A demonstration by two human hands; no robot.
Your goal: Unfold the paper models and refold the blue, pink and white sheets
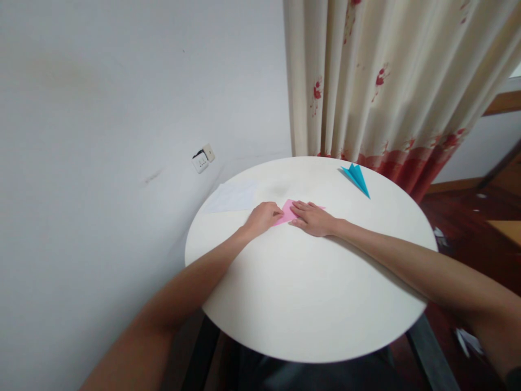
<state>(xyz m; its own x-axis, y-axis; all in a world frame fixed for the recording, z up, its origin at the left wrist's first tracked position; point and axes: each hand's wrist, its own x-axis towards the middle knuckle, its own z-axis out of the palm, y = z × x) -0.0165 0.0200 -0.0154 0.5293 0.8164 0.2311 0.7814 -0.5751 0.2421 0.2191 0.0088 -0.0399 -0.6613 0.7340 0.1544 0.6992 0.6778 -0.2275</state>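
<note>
Farthest left on the round white table (309, 304), close to the wall, a white sheet of paper (234, 197) lies flat and untouched, just beyond the left hand (262, 217). That hand rests knuckles up, fingers curled loosely down, with the fingertips pressing on the left edge of the pink paper (287, 213); it does not pinch or lift the sheet, only pins it to the tabletop. The pink paper sits near the middle of the table's far half, between the two hands, and shows as a small pointed shape, so it appears already folded at least once, though most of it is hidden under the fingers. The right hand (313, 218) lies flat and spread over its right part, palm down, fingers stretched leftward along the sheet, holding nothing closed within it. The step in hand looks like a crease being pressed or a flap being lined up, with one hand steadying and the other flattening. A next move, by that reading, would call for firm, even pressure along the fold line while the left fingertips keep the paper from sliding on the smooth surface. Farther right and toward the curtain (386, 81), well apart from both hands, a blue folded paper plane (357, 178) rests on the table near its far edge.
</note>
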